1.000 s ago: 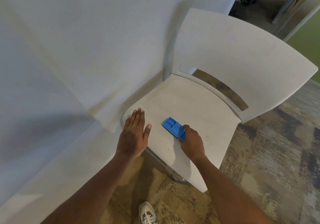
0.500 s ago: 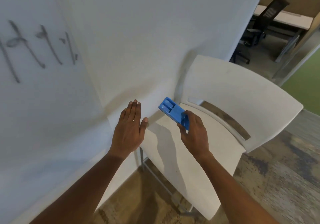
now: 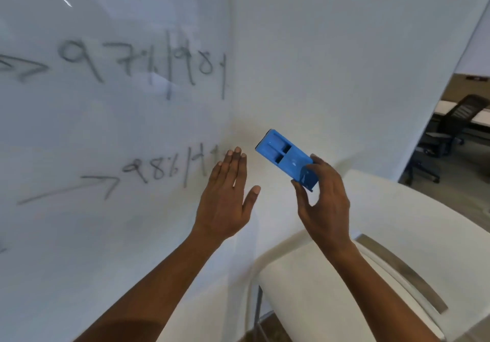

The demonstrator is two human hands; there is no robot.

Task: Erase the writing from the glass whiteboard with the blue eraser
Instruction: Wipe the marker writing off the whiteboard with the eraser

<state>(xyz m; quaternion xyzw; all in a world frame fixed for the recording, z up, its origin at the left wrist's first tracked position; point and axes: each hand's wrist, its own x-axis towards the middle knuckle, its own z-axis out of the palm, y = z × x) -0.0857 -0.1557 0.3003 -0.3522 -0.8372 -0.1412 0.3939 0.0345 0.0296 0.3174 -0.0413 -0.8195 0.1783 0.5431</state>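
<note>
Glass whiteboard (image 3: 79, 129) fills the left half of the view, glossy, with a faint reflection in it. White wall panel (image 3: 331, 63) runs on to the right of it; the seam sits just right of the writing.

White chair (image 3: 397, 235) at lower right, backrest curved, metal strip (image 3: 403, 270) across the gap between seat and back. Office behind it at far right: dark mesh desk chair (image 3: 456, 121) beside a light desk, blurred.

Writing on the board is dark marker, two rows. Upper row of digits (image 3: 143, 60) has an arrow stub at the left edge. Lower row of digits (image 3: 161, 166) has a long arrow (image 3: 71, 188) pointing at it. Strokes are motion-blurred, so exact characters can't be read with confidence.

Left hand (image 3: 225, 198) is flat and empty, fingers straight and together, thumb spread, palm toward the board. Fingertips overlap the right end of the lower row; contact with the glass can't be told.

Right hand (image 3: 323, 198) pinches the blue eraser (image 3: 285, 156) at its lower end, thumb on one side, fingers wrapped round the other. Eraser is in the air, tilted up-left, its moulded recessed back facing the camera. It sits in front of the wall panel, just right of the left fingertips, clear of the writing.
</note>
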